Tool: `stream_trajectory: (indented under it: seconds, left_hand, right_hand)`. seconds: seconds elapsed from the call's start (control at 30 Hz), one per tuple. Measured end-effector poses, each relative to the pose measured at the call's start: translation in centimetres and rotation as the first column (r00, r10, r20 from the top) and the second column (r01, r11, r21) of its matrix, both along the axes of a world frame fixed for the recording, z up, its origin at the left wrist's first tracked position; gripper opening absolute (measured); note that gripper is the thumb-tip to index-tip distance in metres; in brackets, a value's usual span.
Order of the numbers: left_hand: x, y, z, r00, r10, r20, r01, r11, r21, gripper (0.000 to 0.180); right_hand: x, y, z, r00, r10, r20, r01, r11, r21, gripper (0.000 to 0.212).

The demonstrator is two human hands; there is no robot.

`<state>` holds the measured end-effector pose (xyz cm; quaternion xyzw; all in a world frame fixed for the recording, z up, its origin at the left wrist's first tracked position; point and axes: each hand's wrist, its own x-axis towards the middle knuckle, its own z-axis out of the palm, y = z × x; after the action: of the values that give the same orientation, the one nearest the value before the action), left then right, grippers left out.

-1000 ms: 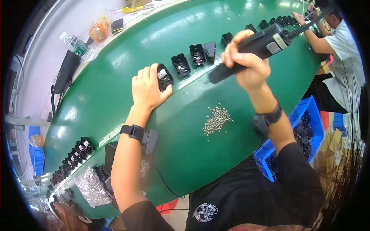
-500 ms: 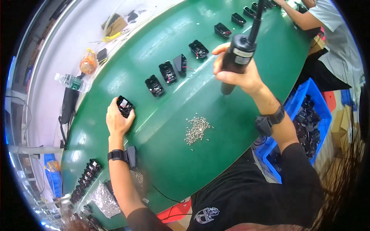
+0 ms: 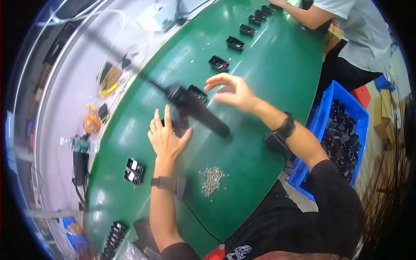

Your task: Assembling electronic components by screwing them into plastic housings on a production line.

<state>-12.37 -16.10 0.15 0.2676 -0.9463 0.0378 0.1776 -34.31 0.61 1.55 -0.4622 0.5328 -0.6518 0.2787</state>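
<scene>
My left hand [image 3: 167,135] lies flat on the green belt [image 3: 268,69] with its fingers spread, its fingertips at a black plastic part [image 3: 180,123] that is partly hidden. My right hand [image 3: 232,91] hovers open above the belt, holding nothing. Between the two hands a black electric screwdriver [image 3: 200,113] shows blurred, apart from my right palm, with its cable running up to the left. Another black part [image 3: 134,170] with white labels lies alone, left of my left wrist. A small heap of silver screws [image 3: 212,180] sits near the belt's front edge.
More black parts [image 3: 235,42] lie in a row along the belt toward another person [image 3: 346,30] at the top right. A blue bin [image 3: 323,117] of black parts stands at my right. A bottle [image 3: 78,144] and small items lie on the white ledge.
My right hand has let go of the screwdriver and opened. My left hand left the labelled black part on the belt and moved right to a different part.
</scene>
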Motion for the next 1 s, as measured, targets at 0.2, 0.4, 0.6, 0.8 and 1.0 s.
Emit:
stream_trajectory:
  seconds: [0.2,0.4,0.6,0.8,1.0]
  left_hand:
    - [-3.4,-0.8,-0.4,0.971,-0.237,0.01,0.234,0.951,-0.201,0.102]
    - [-6.8,-0.6,0.6,0.977,-0.199,0.076,0.198,0.98,0.026,0.102]
    - [-9.8,-1.0,-0.5,0.978,-0.203,0.053,0.206,0.975,-0.08,0.096]
    - [-10.1,-0.7,-0.8,0.959,-0.285,0.003,0.284,0.953,-0.104,0.083]
    - [-8.2,-0.6,-1.1,0.964,-0.255,-0.077,0.249,0.965,-0.082,0.069]
  right_hand:
    - [-5.0,-0.4,-2.8,0.497,-0.472,-0.728,0.587,0.801,-0.118,0.059]
    - [-7.0,-4.5,-2.7,0.522,-0.314,-0.793,0.542,0.84,0.024,0.087]
    - [-5.1,-5.8,-3.6,0.581,-0.225,-0.782,0.299,0.953,-0.052,0.067]
    - [-6.1,-5.2,-4.1,0.641,-0.188,-0.744,0.238,0.97,-0.041,0.052]
    - [-4.7,-5.6,-4.3,0.704,-0.212,-0.678,0.245,0.968,-0.048,0.038]
